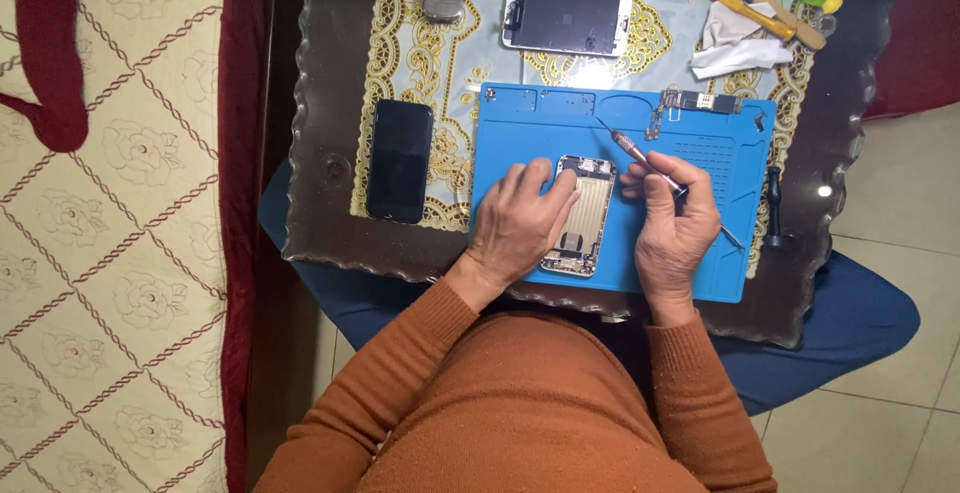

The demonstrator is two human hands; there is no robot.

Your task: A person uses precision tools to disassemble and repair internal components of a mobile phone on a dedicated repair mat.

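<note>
A home: glass-topped table [330,153] with lace cloth [400,53], patterned bedspread [120,253] beside it.

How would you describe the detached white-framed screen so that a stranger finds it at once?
Start at the blue work mat on the glass table. Just beyond its far edge lies the detached screen, face up. Unlike the all-black phone left of the mat, it has a white border.

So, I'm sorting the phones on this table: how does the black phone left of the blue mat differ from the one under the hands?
The black phone is whole, dark and lies untouched on the patterned cloth. The opened phone shows bare metal insides, lies on the blue mat, and is steadied by the left hand. Both lie flat.
</note>
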